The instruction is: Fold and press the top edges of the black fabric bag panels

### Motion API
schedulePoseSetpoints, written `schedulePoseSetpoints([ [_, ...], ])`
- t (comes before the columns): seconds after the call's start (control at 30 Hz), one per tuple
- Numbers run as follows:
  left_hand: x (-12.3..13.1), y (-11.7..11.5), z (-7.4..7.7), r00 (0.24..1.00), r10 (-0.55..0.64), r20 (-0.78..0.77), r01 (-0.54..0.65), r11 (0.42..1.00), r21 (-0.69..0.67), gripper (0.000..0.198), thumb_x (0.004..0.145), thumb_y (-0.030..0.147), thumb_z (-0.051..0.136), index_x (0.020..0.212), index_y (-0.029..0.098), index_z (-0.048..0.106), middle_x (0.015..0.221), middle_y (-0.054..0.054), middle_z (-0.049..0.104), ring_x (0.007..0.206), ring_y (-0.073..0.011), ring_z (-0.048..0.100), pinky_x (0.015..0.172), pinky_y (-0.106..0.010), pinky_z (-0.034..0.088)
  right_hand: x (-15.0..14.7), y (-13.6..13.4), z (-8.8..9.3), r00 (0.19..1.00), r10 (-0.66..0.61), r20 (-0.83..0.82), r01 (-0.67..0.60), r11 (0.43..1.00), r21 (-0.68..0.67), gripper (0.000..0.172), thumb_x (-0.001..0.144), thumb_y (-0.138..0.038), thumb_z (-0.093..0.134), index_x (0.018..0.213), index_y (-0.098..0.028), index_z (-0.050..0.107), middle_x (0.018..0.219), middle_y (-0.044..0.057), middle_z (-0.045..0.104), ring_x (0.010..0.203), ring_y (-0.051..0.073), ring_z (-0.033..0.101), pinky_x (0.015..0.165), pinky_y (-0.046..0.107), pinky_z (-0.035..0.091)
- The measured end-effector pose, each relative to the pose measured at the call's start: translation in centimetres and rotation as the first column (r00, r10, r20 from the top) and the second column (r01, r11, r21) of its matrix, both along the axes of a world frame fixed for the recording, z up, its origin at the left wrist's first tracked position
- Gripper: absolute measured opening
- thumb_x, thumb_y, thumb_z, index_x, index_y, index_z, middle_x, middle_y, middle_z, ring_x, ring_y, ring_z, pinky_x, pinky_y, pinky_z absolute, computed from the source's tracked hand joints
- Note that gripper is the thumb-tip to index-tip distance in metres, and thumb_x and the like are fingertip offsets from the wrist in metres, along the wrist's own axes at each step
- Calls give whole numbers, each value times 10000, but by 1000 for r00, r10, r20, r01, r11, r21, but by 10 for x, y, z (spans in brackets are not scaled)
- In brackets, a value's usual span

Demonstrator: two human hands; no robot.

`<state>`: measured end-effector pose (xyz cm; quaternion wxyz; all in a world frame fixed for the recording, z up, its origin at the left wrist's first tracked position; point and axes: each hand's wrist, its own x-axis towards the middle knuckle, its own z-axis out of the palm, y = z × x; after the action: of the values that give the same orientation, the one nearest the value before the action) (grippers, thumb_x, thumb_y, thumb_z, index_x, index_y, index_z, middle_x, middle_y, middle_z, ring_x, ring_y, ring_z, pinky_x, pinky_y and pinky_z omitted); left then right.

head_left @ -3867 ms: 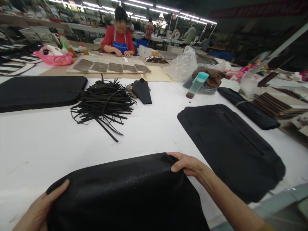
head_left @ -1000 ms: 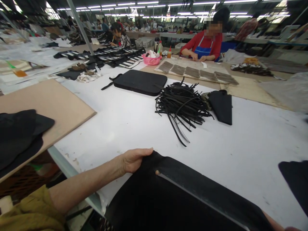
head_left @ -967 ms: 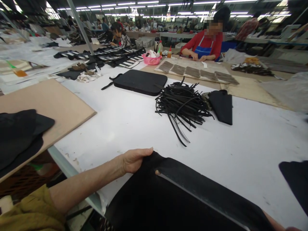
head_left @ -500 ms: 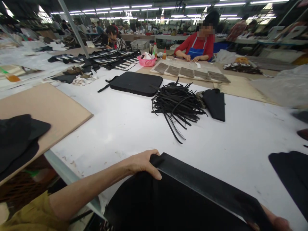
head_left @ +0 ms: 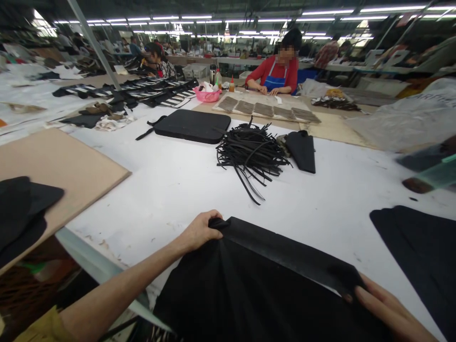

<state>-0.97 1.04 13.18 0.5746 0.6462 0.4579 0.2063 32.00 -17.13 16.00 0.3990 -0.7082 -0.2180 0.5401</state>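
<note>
A large black fabric panel [head_left: 249, 294] hangs over the near side of the white table, with a straight, stiff-looking band [head_left: 281, 247] along its top edge. My left hand [head_left: 201, 231] pinches the band's left end, thumb on the near side and fingers behind. At the other end of the band, my right hand [head_left: 379, 301] grips the edge, some of its fingers hidden behind the material. Small creases run down from the left hand's pinch. The panel's lower part falls out of view.
A pile of black strips [head_left: 251, 152] lies mid-table, beside a black padded pad [head_left: 192, 126] and a small black piece [head_left: 302, 151]. More black pieces [head_left: 416, 251] lie at right, others [head_left: 26, 204] on a tan board [head_left: 89, 156]. A person [head_left: 276, 71] works across the table.
The view has turned, so the table's things appear further left. More of my right hand shows. The panel below the band now looks drawn into creases. Both hands keep their hold.
</note>
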Motion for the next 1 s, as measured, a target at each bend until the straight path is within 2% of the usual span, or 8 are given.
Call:
schedulePoseSetpoints([
  [0.17,-27,37,-7,972,195,-132,-174,973,153,206,653,165,518,856,144,535,697,-5,549,657,-179,543,632,-310,444,-27,27,5,998,63,-20,-61,994,94,396,737,-460,592,1047,-217,639,1086,85,644,1030,319,565,851,407,490],
  [0.27,-41,36,2,921,349,-171,-272,893,358,270,708,140,484,974,168,520,946,-52,540,926,-220,499,848,-386,388,-24,28,-4,994,105,27,-107,989,100,443,734,-472,594,1096,-220,620,1093,87,640,1041,327,557,863,423,485],
  [0.33,-42,18,8,925,306,-227,-161,854,495,258,771,125,431,1001,187,530,1052,-60,512,1025,-225,442,919,-395,338,-18,26,-10,991,132,10,-132,987,94,482,722,-482,609,1131,-227,602,1100,87,637,1037,330,559,870,426,481],
  [0.4,-37,-8,9,923,134,-362,111,806,582,272,824,101,358,988,192,556,1028,-58,530,982,-213,456,893,-371,367,-11,25,-14,989,150,-8,-149,984,93,501,715,-486,621,1143,-228,596,1116,90,629,1043,332,556,880,419,477],
  [0.53,-23,-51,-2,785,-78,-615,498,668,552,422,793,25,349,1152,183,506,1100,-73,529,971,-218,447,879,-363,388,-4,24,-15,981,192,34,-195,977,85,531,701,-500,627,1145,-209,593,1137,106,616,1052,341,549,867,415,489],
  [0.73,-17,-56,-14,615,-15,-788,638,597,486,586,762,19,376,1313,220,369,1252,-109,441,1016,-255,426,886,-422,380,8,23,-22,975,206,82,-212,975,61,572,651,-488,670,1141,-207,580,1198,105,578,1061,337,544,864,405,497],
  [0.87,-21,-52,-16,592,13,-806,659,569,492,603,770,3,363,1314,263,377,1249,-95,450,1007,-251,438,877,-415,383,29,18,-45,918,104,382,-112,994,-1,642,552,-505,705,1098,-191,582,1194,120,578,1108,352,504,936,434,435],
  [1.0,-24,-51,-23,596,63,-801,638,568,520,659,754,-36,346,1316,307,380,1273,-74,448,1035,-246,439,881,-409,381,34,12,-58,811,166,561,-212,977,17,527,647,-514,626,1085,-227,568,1141,73,611,1100,308,511,984,427,372],
])
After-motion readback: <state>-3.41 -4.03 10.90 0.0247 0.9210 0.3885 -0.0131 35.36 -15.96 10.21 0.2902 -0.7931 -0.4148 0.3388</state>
